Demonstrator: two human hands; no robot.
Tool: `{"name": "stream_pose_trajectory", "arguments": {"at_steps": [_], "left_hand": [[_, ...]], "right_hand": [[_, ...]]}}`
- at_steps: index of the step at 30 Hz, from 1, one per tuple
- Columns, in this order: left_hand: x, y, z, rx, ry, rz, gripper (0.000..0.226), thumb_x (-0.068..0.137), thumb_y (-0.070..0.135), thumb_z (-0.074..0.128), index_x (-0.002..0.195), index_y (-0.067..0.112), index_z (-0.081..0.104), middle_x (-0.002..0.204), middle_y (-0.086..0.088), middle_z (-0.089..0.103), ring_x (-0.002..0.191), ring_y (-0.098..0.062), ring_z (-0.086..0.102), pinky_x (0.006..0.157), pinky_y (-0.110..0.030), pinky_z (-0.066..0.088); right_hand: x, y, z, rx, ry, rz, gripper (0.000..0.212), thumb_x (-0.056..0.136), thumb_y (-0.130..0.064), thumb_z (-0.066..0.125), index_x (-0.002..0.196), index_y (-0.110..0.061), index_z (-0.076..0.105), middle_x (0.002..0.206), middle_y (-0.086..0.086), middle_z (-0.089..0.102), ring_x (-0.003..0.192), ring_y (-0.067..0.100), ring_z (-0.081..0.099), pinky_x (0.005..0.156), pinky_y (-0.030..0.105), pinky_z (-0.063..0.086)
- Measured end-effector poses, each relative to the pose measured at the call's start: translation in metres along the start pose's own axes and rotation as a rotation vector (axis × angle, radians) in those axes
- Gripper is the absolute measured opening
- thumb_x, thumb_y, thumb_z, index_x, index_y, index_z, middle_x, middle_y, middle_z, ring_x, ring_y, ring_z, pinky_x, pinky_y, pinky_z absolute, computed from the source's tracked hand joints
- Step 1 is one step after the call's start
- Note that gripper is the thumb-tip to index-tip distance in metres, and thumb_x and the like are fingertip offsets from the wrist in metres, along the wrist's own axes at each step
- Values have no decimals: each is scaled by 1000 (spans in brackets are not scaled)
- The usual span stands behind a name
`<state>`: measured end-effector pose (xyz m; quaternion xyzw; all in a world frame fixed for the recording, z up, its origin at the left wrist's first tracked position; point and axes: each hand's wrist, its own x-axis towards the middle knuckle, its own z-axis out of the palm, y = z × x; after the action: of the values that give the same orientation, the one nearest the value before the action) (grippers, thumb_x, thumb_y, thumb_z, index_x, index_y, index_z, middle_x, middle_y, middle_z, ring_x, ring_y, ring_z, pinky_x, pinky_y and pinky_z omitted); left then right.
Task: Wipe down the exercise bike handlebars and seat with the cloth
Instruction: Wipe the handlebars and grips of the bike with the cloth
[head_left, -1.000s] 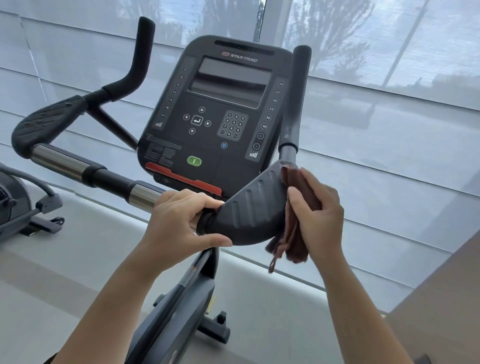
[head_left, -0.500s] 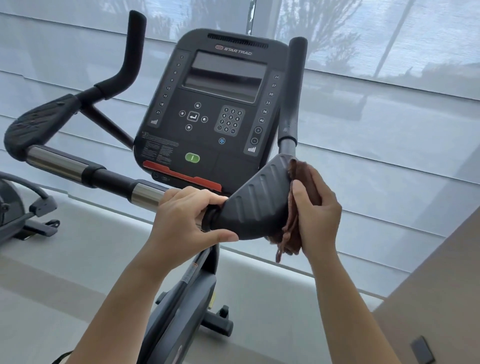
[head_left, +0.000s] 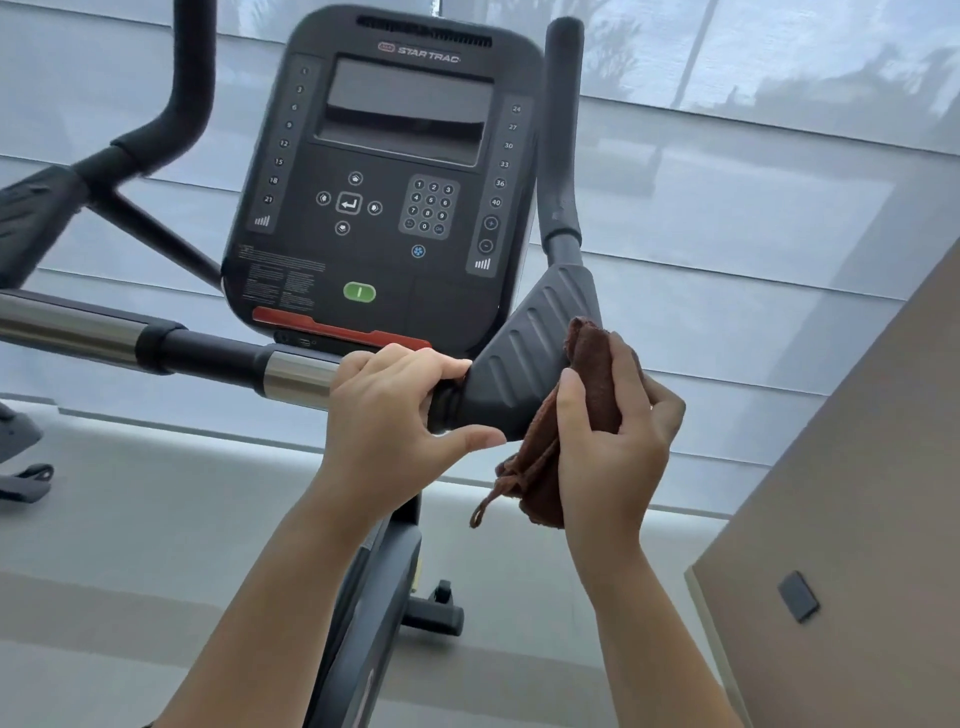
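The exercise bike's handlebar (head_left: 208, 358) runs across the view, a black and chrome bar. At its right end a ribbed black elbow pad (head_left: 524, 353) angles up to an upright grip (head_left: 561, 130). My left hand (head_left: 395, 410) is wrapped around the bar just left of the pad. My right hand (head_left: 618, 441) presses a bunched brown cloth (head_left: 587, 374) against the pad's right side, with a loose end hanging below. The left elbow pad (head_left: 31, 218) and its curved grip (head_left: 182, 104) are at the far left. The seat is out of view.
The black console (head_left: 395, 171) with screen and keypad stands behind the bar. The bike's frame (head_left: 374, 597) drops between my arms to the grey floor. A beige wall (head_left: 857, 493) stands close on the right. Part of another machine (head_left: 15, 467) sits at the left edge. Shaded windows fill the background.
The view has moved closer and shifted right. My right hand with the cloth has slid slightly down the right side of the pad. My left hand keeps its hold on the bar.
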<state>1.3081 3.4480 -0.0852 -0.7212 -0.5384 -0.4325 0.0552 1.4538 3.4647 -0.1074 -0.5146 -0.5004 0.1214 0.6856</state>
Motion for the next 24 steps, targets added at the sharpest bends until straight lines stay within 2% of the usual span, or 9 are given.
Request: {"name": "stream_pose_trajectory", "arguments": {"at_steps": [4,5,9,13,14,17,21,24], "left_hand": [[0,-3,-2,0,-23,31,56,63,57,62,95,13,67,85,1,69,86,-22,61,79,-29,28],[-1,-4,-3,1,-29,40,53,65,55,61,96,12,67,86,0,70,87,-23,61,79,-31,29],[-1,-5,-4,4,-41,63,51,69,52,59,98,11,67,88,-2,70,89,-25,60,79,-33,29],[-1,-5,-6,-2,-59,53,53,69,53,58,101,11,66,91,-3,69,92,-25,59,81,-32,27],[-1,-4,-6,-7,-63,52,54,70,54,58,102,11,66,91,-3,69,92,-25,59,81,-32,27],[1,0,-9,-8,-74,43,55,71,55,58,102,10,66,89,-4,69,90,-25,58,81,-32,29],[6,2,-9,12,-87,41,55,68,60,54,94,13,64,76,6,57,77,-20,51,75,-31,29],[9,6,-7,59,-118,36,56,68,65,49,90,14,60,75,5,57,74,-16,46,72,-29,28]], "right_hand": [[-14,-5,2,-83,33,-65,46,82,-21,67,126,-27,54,114,-1,39,108,18,55,93,23,46],[-17,-6,2,-98,38,-80,45,82,-21,67,126,-26,55,113,0,39,109,18,55,93,24,46],[-20,-7,1,-131,35,-116,43,83,-21,66,125,-22,57,112,1,39,107,17,55,91,16,43],[-27,-8,-4,-187,-9,-217,44,81,-19,68,123,-23,58,112,2,40,103,15,55,90,22,46],[-27,-7,-7,-197,-35,-237,44,81,-18,69,124,-23,57,112,1,40,101,14,56,91,19,46],[-17,-4,-23,-182,-149,-269,45,79,-18,70,122,-21,59,108,0,41,96,4,52,90,-1,36],[6,-3,-45,-67,-306,-192,41,76,-29,66,116,-33,61,105,-3,49,100,-6,51,85,0,38],[23,-3,-51,95,-320,-110,37,77,-26,69,107,-46,60,108,-6,55,100,-8,54,83,2,40]]}}
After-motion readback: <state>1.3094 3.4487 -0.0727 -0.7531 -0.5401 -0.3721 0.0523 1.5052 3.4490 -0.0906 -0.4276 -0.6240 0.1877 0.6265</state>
